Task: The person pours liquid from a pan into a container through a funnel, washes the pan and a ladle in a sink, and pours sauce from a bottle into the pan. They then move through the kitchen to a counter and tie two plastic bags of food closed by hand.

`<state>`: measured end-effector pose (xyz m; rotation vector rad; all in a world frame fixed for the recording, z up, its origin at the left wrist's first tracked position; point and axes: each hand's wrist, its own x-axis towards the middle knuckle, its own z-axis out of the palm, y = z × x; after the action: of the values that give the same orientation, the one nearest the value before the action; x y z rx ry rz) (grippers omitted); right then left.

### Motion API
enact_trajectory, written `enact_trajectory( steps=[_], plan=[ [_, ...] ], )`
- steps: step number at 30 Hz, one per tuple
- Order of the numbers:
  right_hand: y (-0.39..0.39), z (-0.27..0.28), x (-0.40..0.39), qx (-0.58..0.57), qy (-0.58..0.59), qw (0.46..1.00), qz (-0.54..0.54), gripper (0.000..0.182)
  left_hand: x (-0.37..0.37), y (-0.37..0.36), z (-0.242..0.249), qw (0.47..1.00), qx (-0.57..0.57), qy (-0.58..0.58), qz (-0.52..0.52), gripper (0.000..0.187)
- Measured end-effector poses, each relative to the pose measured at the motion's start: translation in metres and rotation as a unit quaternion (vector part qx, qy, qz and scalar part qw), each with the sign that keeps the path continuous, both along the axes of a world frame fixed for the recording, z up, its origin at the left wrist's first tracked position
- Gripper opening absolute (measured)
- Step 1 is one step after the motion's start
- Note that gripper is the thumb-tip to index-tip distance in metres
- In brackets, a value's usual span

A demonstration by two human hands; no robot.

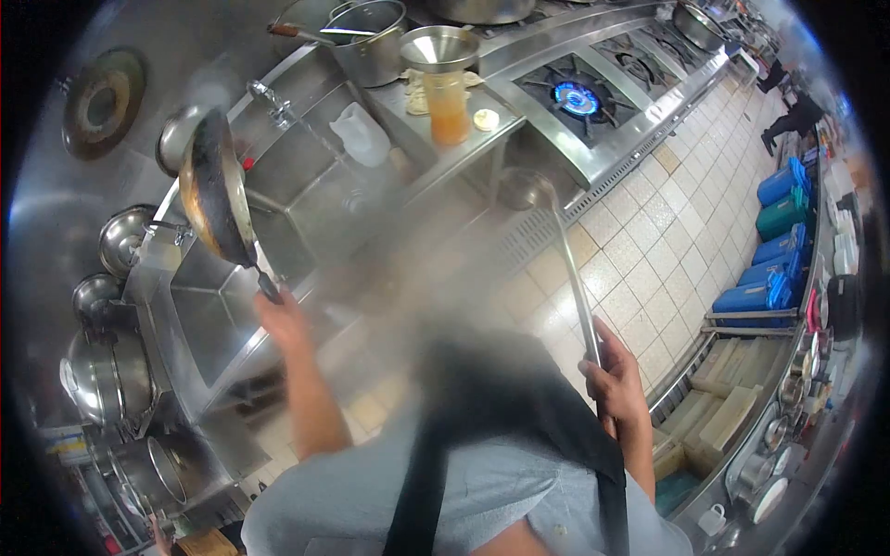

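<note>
My left hand (283,320) is closed round the black handle of a frying pan (215,190), which is tilted on its side above the sink (213,310), its scorched underside showing. On the right, my right hand (616,375) grips the long metal handle of a ladle (570,264). The ladle's round bowl hangs near the counter edge, in front of the stove. A blurry patch hides part of the view between the two hands.
A lit burner (577,98) burns on the stove. A funnel (439,48) sits on a container of orange liquid (449,116). Behind the sink is a faucet (271,104). Blue bins (756,295) line the right side, and a person (795,119) stands far right.
</note>
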<state>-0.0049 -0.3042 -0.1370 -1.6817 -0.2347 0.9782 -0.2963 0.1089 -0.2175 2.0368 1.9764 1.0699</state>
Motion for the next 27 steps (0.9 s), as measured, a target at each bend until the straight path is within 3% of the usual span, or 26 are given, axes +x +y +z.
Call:
enact_trajectory(
  steps=[5,7,11,15,16,17,19,21,23,24,26,27],
  plan=[
    [-0.074,-0.033,0.008,-0.021,0.001,0.993,-0.118,0.069,0.007,-0.077,-0.043,0.99,-0.094,-0.046,-0.092,0.025],
    [-0.099,-0.051,0.01,-0.019,-0.012,0.988,-0.153,0.069,-0.003,-0.103,-0.085,0.982,-0.054,-0.032,-0.179,0.025],
    [-0.128,-0.056,0.014,-0.029,-0.006,0.973,-0.229,0.068,0.027,-0.145,-0.1,0.959,-0.102,0.033,-0.262,0.029],
    [-0.143,-0.061,0.015,-0.015,-0.01,0.955,-0.295,0.069,0.125,-0.156,-0.077,0.84,-0.109,0.018,-0.531,0.036],
    [-0.146,-0.061,0.015,-0.017,-0.01,0.95,-0.311,0.069,0.154,-0.157,-0.084,0.856,-0.066,0.078,-0.506,0.034],
    [-0.149,-0.061,0.014,-0.018,-0.013,0.949,-0.315,0.069,0.188,-0.162,-0.066,0.812,-0.079,0.005,-0.579,0.033],
    [-0.152,-0.059,0.01,-0.021,-0.019,0.949,-0.313,0.069,0.242,-0.145,-0.101,0.743,-0.084,-0.056,-0.661,0.027],
    [-0.151,-0.053,0.006,-0.03,-0.024,0.949,-0.312,0.068,0.305,-0.147,-0.072,0.717,-0.268,-0.047,-0.642,0.021],
    [-0.152,-0.055,0.004,-0.009,-0.01,0.946,-0.324,0.067,0.377,-0.139,-0.095,0.689,-0.453,-0.204,-0.527,0.016],
    [-0.152,-0.054,0.004,-0.011,-0.014,0.946,-0.324,0.067,0.41,-0.129,-0.111,0.687,-0.454,-0.207,-0.528,0.016],
    [-0.145,-0.051,0.004,-0.01,-0.01,0.944,-0.33,0.067,0.463,-0.114,-0.137,0.608,-0.415,-0.275,-0.619,0.014],
    [-0.142,-0.05,0.006,-0.012,-0.007,0.943,-0.333,0.068,0.473,-0.12,-0.116,0.605,-0.415,-0.279,-0.62,0.014]
  ],
)
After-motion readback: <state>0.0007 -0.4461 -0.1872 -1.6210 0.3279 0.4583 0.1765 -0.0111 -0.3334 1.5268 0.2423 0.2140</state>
